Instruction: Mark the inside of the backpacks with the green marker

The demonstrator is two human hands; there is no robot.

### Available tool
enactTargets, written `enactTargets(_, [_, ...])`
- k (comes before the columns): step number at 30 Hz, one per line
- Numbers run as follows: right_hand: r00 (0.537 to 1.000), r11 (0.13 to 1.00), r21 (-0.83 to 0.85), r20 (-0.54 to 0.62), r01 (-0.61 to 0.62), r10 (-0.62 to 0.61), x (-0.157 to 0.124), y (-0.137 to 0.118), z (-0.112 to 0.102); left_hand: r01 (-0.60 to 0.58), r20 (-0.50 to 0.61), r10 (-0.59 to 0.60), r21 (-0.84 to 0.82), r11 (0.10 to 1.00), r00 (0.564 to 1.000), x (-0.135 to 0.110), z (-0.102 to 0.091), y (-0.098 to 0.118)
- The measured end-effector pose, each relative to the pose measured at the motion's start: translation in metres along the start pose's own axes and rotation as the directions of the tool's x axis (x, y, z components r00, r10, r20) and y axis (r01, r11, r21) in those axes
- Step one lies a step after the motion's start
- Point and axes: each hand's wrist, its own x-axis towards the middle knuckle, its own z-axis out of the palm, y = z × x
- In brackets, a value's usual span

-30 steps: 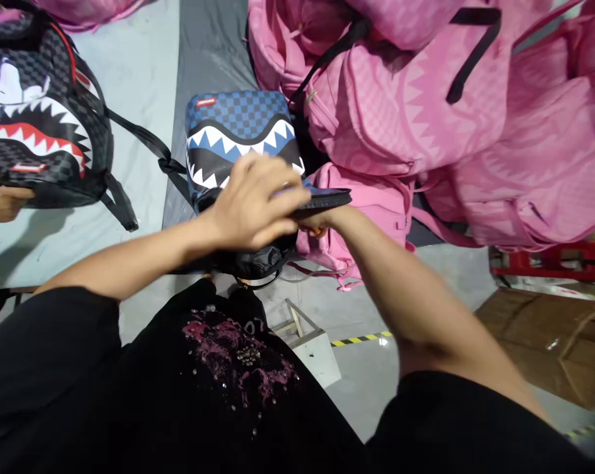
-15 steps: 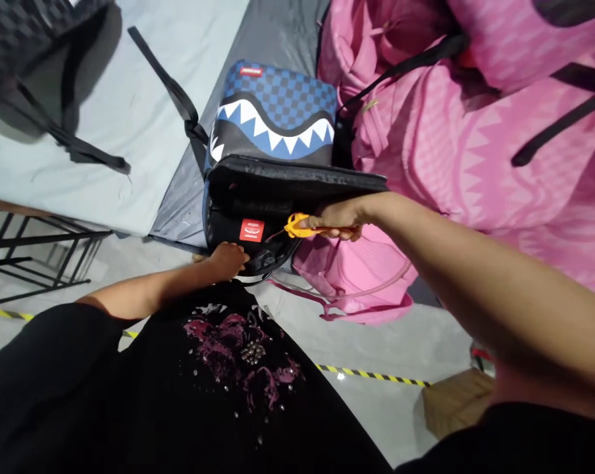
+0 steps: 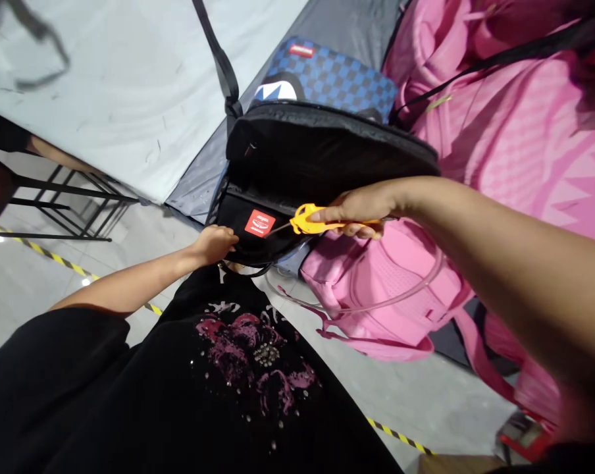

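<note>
A blue and black checkered backpack [image 3: 344, 82] lies with its black main compartment [image 3: 322, 158] unzipped and spread wide. Inside, a red label [image 3: 260, 224] shows on the black lining. My left hand [image 3: 216, 243] is closed on the near left edge of the opening. In my right hand [image 3: 359, 207] is a yellow-orange handled tool [image 3: 310, 220] with a thin rod-like tip, its exact kind unclear. The tip points left, over the lining beside the red label; whether it touches the cloth I cannot tell.
Pink backpacks [image 3: 515, 131] are heaped on the right, and another pink bag [image 3: 386, 283] hangs low near my right forearm. A white-covered surface [image 3: 120, 85] with loose thread bits is at left. Below it stands a black metal frame [image 3: 70, 197]. A cardboard box [image 3: 455, 464] sits bottom right.
The view has shifted left and down. The backpack's flap stands higher, hiding most of the shark-mouth print. Both hands remain at the opening, the tool's tip now nearer the red label.
</note>
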Motion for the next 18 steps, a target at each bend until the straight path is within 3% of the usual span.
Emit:
enactTargets(1, [0.995,1.0,-0.017,0.102,-0.014,0.015,-0.002,-0.002,0.0,-0.025,-0.015,0.025,-0.009,1.0,1.0,-0.002,0.0,-0.003])
enactTargets(2, [0.991,1.0,0.006,0.131,-0.004,0.003,-0.003,-0.003,0.0,-0.061,-0.026,0.06,-0.018,0.998,0.998,-0.004,-0.001,-0.005])
enactTargets(6, [0.992,0.998,0.056,0.123,0.009,-0.016,-0.003,-0.005,0.001,-0.175,-0.08,0.174,-0.013,0.984,0.982,-0.012,-0.005,-0.012])
enactTargets(10, [0.966,0.996,0.022,0.244,-0.088,0.08,-0.009,0.006,0.013,-0.186,-0.186,0.187,0.024,0.982,0.964,-0.02,-0.003,-0.01])
enactTargets(13, [0.953,0.989,-0.007,0.266,-0.149,0.146,-0.025,0.021,0.026,-0.161,-0.298,0.16,0.023,0.987,0.941,-0.026,-0.009,-0.001])
enactTargets(15, [0.961,0.99,-0.002,0.243,-0.138,0.134,-0.037,0.033,0.037,-0.1,-0.475,0.091,0.006,0.995,0.875,-0.029,-0.025,0.009])
enactTargets(18, [0.993,0.989,0.13,0.11,-0.064,0.05,-0.05,0.058,0.069,0.008,-0.775,-0.043,-0.048,0.999,0.63,-0.026,-0.068,0.02])
